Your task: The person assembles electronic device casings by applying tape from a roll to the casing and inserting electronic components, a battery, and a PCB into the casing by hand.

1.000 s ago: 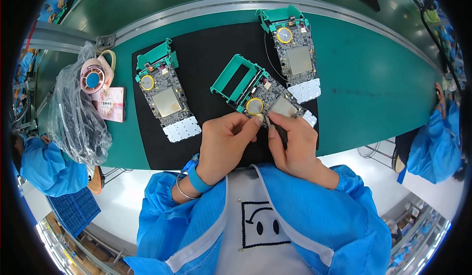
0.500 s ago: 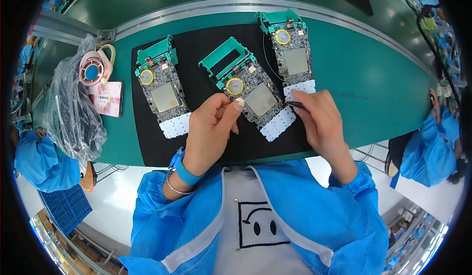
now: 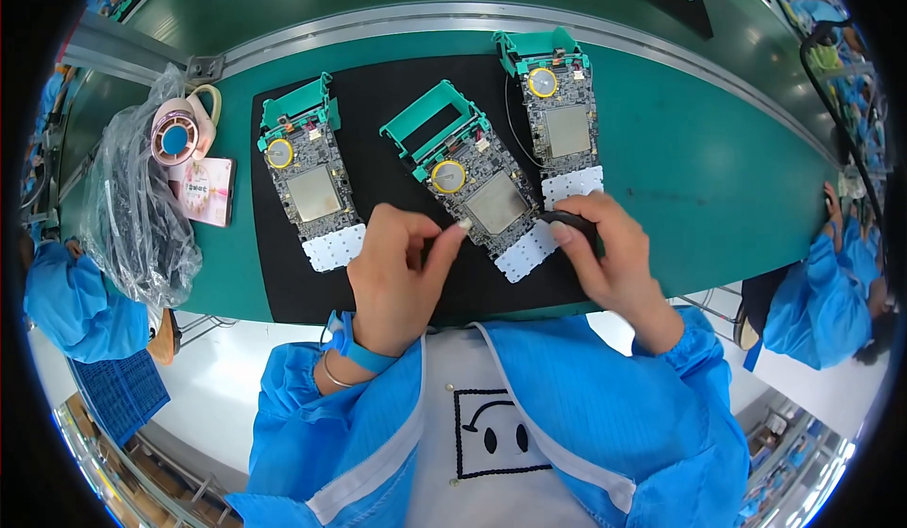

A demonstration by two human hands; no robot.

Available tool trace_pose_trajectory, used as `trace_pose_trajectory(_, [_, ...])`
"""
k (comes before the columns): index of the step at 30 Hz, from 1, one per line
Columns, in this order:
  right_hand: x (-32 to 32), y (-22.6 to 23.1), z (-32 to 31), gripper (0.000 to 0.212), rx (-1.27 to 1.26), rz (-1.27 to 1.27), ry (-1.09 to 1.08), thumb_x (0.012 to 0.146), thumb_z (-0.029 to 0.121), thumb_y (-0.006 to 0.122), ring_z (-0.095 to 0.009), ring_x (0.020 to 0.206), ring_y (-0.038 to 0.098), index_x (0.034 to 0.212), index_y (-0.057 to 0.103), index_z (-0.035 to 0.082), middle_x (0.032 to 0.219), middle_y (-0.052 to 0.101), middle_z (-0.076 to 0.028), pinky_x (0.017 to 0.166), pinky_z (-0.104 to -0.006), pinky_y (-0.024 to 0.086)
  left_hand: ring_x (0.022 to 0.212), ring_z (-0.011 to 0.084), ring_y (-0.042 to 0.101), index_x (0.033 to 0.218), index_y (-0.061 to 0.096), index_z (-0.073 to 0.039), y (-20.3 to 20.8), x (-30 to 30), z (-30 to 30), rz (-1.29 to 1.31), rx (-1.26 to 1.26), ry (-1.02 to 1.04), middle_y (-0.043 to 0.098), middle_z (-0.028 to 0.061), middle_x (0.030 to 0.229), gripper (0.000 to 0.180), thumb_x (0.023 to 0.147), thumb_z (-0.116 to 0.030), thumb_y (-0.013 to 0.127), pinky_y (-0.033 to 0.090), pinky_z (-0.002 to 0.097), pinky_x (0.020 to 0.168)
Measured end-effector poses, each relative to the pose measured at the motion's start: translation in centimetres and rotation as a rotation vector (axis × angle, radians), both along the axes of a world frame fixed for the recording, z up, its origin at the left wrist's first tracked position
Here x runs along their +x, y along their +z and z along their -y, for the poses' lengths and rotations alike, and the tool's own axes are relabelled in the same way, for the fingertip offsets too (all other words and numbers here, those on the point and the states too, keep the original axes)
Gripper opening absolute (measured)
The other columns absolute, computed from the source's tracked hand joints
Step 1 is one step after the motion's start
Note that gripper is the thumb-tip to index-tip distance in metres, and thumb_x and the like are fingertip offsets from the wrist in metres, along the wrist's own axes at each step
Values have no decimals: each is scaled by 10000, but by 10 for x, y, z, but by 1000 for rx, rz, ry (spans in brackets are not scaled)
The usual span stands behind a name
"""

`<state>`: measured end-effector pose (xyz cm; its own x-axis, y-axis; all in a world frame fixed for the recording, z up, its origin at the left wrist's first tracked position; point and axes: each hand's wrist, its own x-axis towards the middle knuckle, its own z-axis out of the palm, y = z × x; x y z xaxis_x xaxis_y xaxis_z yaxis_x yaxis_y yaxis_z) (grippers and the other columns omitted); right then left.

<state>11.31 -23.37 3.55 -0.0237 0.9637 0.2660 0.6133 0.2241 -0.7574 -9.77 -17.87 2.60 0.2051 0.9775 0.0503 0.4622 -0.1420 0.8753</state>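
A circuit board [image 3: 484, 169] with a green plastic frame, a round yellow-rimmed coin cell, a square metal shield and a white dotted strip lies tilted before me. My left hand [image 3: 402, 264] is closed in a pinch at this board's left edge; what sits between the fingertips is too small to make out. At the opposite edge, near the white strip, my right hand [image 3: 609, 254] grips a black, narrow tool [image 3: 574, 224], its tip close to the board. A similar left board [image 3: 307, 174] and right board [image 3: 565, 117] lie to either side, untouched.
Under the boards is a black mat [image 3: 378, 84] on a green table [image 3: 699, 169]. At left lie a clear plastic bag [image 3: 137, 207], a tape dispenser [image 3: 177, 133] and a pink box [image 3: 210, 193]. A metal rail [image 3: 453, 18] runs along the back. Co-workers sit at both sides.
Both hands have moved slightly nearer to me, the left pinch sliding down along the middle board's left edge. More of the black tool shows in my right hand.
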Motion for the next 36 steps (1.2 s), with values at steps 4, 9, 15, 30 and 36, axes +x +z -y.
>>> trace_pose_trajectory(4, [-19, -4, 9, 180, -162, -222, -177, 881, 87, 608, -71, 664, 523, 1024, 554, -9, 812, 601, -48, 598, -214, 430, 581, 183, 566, 924, 596, -67, -1, 6, 1, -170, 523, -382, 542, 61, 755, 236, 739, -101, 738, 450, 261, 488])
trace_pose_trajectory(9, [-20, -10, 11, 188, -167, -231, -196, 884, 99, 606, -62, 662, 521, 1033, 555, -4, 809, 604, -38, 596, -211, 427, 665, 185, 550, 926, 564, -51, -8, 16, 1, -234, 531, -460, 488, 60, 806, 181, 786, -103, 667, 463, 268, 524])
trace_pose_trajectory(15, [-19, -13, 9, 173, -80, -107, -175, 855, 104, 625, -220, 679, 636, 996, 588, 11, 836, 643, -116, 602, -297, 489, 705, 222, 554, 927, 549, -10, -10, 18, 3, -197, 512, -431, 486, 92, 826, 181, 804, -88, 655, 483, 296, 565])
trace_pose_trajectory(30, [-21, -12, 9, 187, -99, -76, -157, 844, 76, 632, -184, 706, 606, 1014, 590, 11, 839, 633, -110, 643, -276, 470, 714, 256, 553, 927, 530, -15, -8, 21, 6, -280, 520, -413, 487, 113, 846, 213, 766, -4, 669, 487, 320, 592])
trace_pose_trajectory(36, [-20, -11, 6, 189, -114, -77, -160, 846, 85, 635, -187, 727, 613, 1015, 591, 12, 851, 637, -111, 660, -278, 474, 717, 258, 551, 912, 524, -21, -10, 22, 5, -265, 508, -399, 483, 116, 841, 207, 763, 4, 666, 484, 323, 589])
